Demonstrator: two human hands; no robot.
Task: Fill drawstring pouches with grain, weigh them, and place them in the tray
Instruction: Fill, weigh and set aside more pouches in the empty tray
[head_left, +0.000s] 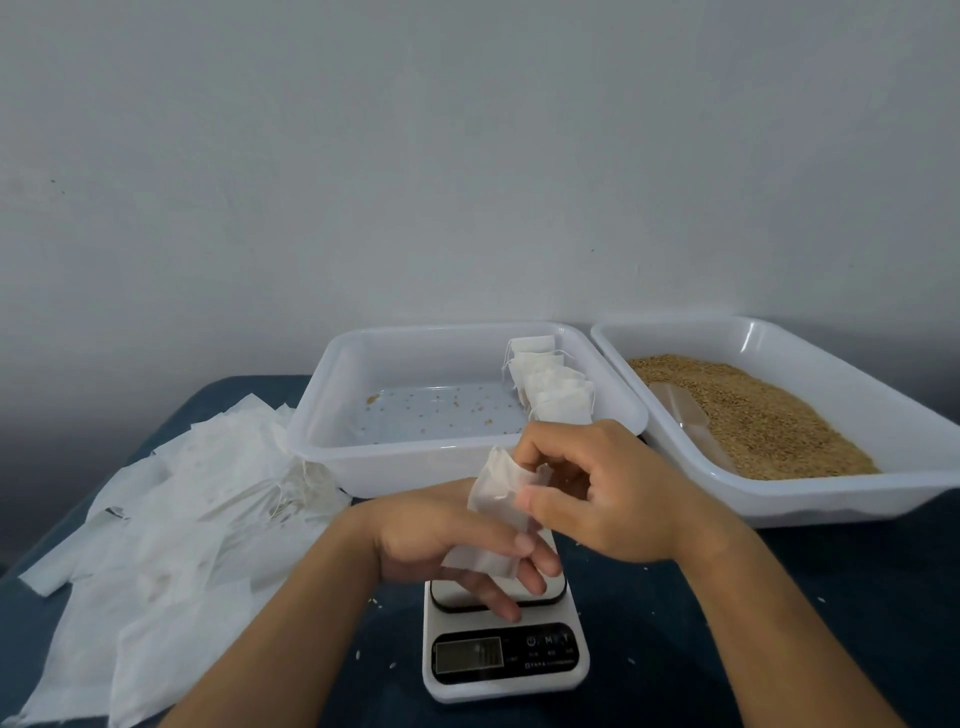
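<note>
Both hands, left (457, 545) & right (608, 493), pinch one limp white fabric pouch (498, 514) above glossy plastic scale (506, 660).

Two trays (332, 447), one scale (506, 675), perhaps four filled pouches (558, 397)

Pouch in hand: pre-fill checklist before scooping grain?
1. Pouch held by both hands, left hand below, right hand pinching the top: ok.
2. Pouch mouth opened: cannot tell.
3. Grain tray stocked, scoop lying in the grain: ok.
4. Scale platform free: not ok, hands and pouch hang over it.
5. Scale display reading: cannot tell, blurred.
6. Room in the receiving tray beside the filled pouches: ok.
</note>
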